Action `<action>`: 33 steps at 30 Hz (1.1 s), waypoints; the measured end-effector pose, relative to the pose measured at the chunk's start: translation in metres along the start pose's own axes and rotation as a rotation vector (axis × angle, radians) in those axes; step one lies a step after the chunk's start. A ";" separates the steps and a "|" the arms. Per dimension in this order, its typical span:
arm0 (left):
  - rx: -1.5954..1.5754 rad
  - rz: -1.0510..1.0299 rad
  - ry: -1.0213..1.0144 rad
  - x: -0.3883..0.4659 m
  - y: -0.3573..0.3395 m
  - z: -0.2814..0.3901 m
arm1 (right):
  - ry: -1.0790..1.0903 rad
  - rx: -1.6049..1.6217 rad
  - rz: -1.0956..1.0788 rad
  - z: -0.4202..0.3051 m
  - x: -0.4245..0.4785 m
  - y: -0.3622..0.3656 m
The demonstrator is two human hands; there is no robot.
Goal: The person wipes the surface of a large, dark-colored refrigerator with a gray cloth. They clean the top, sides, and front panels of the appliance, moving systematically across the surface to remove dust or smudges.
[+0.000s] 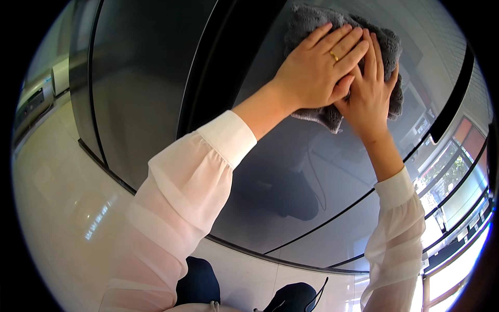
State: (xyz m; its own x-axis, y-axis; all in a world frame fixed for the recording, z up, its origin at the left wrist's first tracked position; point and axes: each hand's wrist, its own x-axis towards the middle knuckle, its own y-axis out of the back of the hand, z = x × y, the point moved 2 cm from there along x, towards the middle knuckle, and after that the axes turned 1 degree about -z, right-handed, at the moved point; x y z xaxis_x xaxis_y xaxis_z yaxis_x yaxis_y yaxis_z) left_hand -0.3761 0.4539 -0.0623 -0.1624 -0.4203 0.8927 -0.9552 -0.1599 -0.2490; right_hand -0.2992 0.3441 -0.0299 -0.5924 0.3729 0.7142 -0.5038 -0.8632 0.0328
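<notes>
Both of my hands press a thick grey plush cloth (312, 19) against a glossy dark grey front panel (280, 163) that looks like a refrigerator door. My left hand (321, 66) lies flat over the cloth's left and middle part, a gold-coloured ring on one finger. Beside it, my right hand (368, 89) covers the right part with its fingers pointing up. The two hands touch, and the left thumb lies by the base of the right hand. Cloth edges show above, below and to the right of the hands. Whatever is under the palms is hidden.
A wide black vertical gap (218, 66) separates this panel from another dark panel (144, 78) at the left. On the right is a black handle recess (454, 101). Pale glossy floor tiles (78, 187) run along the base. My dark-clothed legs (199, 280) show at the bottom.
</notes>
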 end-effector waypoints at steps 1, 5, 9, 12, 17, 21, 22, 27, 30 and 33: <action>0.031 0.028 -0.019 0.001 0.002 -0.008 | 0.014 0.000 0.022 -0.003 0.006 -0.002; 0.062 0.053 -0.005 -0.002 0.016 -0.025 | 0.038 -0.006 0.039 -0.020 0.022 -0.011; 0.017 -0.026 0.043 -0.015 0.032 -0.032 | 0.002 -0.008 -0.084 -0.044 0.029 -0.004; 0.009 -0.075 0.099 -0.029 0.044 -0.028 | 0.017 0.028 0.004 -0.057 0.024 -0.014; 0.054 -0.068 0.067 -0.051 0.049 -0.032 | 0.010 0.095 -0.038 -0.074 0.016 -0.014; 0.093 -0.092 0.079 -0.069 0.054 -0.024 | 0.012 0.115 -0.052 -0.086 0.002 -0.014; 0.053 -0.220 0.196 -0.067 0.064 -0.011 | 0.004 0.132 -0.051 -0.088 -0.004 -0.015; 0.086 -0.105 0.152 -0.093 0.053 -0.005 | 0.041 0.199 -0.037 -0.089 -0.019 -0.017; 0.104 -0.120 0.166 -0.096 0.053 -0.001 | 0.032 0.231 -0.064 -0.091 -0.025 -0.019; 0.135 -0.141 0.185 -0.099 0.052 0.006 | 0.024 0.249 -0.091 -0.091 -0.029 -0.016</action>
State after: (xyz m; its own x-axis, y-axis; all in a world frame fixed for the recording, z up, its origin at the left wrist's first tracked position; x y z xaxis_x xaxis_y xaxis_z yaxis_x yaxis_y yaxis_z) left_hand -0.4087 0.4822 -0.1657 -0.0839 -0.2172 0.9725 -0.9318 -0.3287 -0.1538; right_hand -0.3309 0.3783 -0.1143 -0.5682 0.4579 0.6838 -0.3868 -0.8820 0.2692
